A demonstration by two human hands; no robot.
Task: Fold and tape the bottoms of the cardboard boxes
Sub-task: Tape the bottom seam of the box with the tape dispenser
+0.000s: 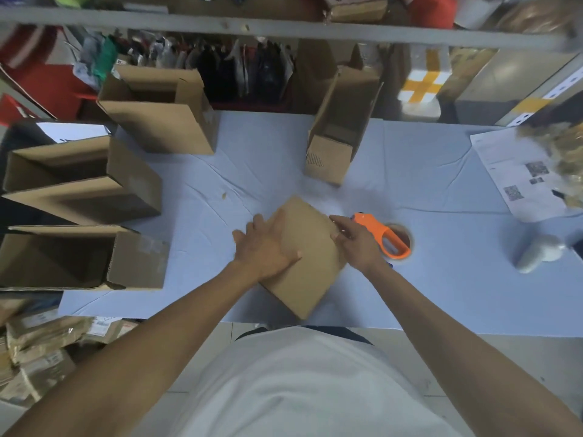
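At the near centre of the table (426, 171) we hold one cardboard box (307, 260) bottom-up: our left hand (268, 247) presses flat on it with fingers straight, while our right hand (355, 242) touches its right edge, though whether those fingers pinch a flap or tape end we cannot tell. We judge this box folded but not yet taped, since the orange tape dispenser (383, 236) lies just beside the right hand, ungripped. Four finished boxes (135, 197) stand open along the left and far side.
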